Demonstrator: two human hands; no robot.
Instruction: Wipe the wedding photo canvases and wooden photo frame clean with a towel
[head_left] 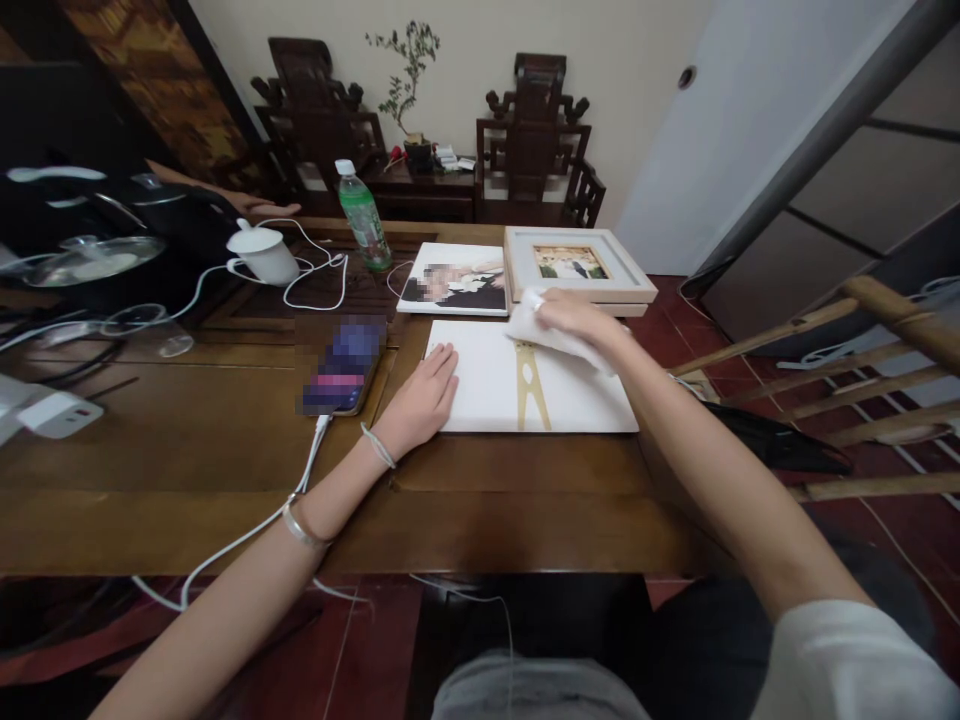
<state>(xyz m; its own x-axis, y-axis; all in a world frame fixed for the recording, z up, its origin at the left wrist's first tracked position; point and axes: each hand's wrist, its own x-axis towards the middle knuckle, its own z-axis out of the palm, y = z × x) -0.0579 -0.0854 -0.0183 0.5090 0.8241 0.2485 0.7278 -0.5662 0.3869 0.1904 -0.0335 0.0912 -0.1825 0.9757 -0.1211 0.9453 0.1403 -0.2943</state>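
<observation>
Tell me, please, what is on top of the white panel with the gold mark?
The left hand rests on the white panel, and the right hand holds a white cloth or tissue over its right half. The surface beneath them cannot be seen.

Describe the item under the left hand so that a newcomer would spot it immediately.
On the brown wooden table, look just right of the phone. A flat white panel lies there, the left hand on its left end. Unlike the photo panel and picture frame behind, it bears a gold A-like design.
</observation>
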